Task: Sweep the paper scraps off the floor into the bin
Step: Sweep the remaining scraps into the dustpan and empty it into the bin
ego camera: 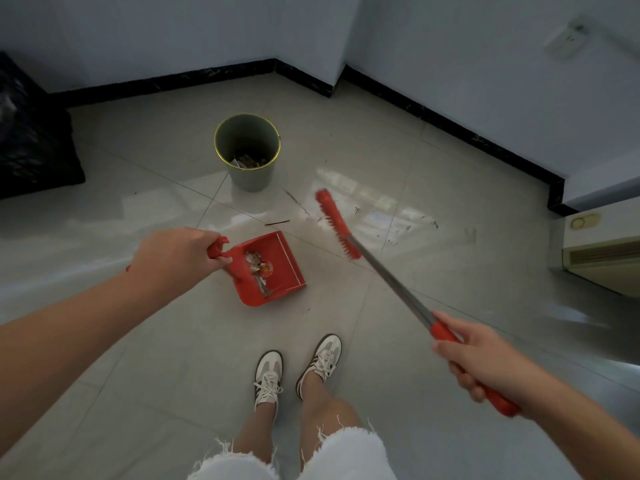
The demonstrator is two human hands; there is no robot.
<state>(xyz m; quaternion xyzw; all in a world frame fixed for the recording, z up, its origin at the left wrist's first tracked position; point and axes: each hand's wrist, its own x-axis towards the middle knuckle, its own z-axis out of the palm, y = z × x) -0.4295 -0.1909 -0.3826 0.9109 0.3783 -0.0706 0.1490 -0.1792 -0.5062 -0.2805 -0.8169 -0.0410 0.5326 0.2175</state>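
Paper scraps, crumpled and brownish, heaped in a flat red plastic dustpan, left of centre. Left grip curled round its stubby handle. Right grip, near right, wrapped round the red sleeve of a broom: smooth metal shaft, bristled red head, blurred, right of the dustpan. Glossy tiled floor. Farther off, round grey-green bin, yellow-rimmed, more scraps inside.
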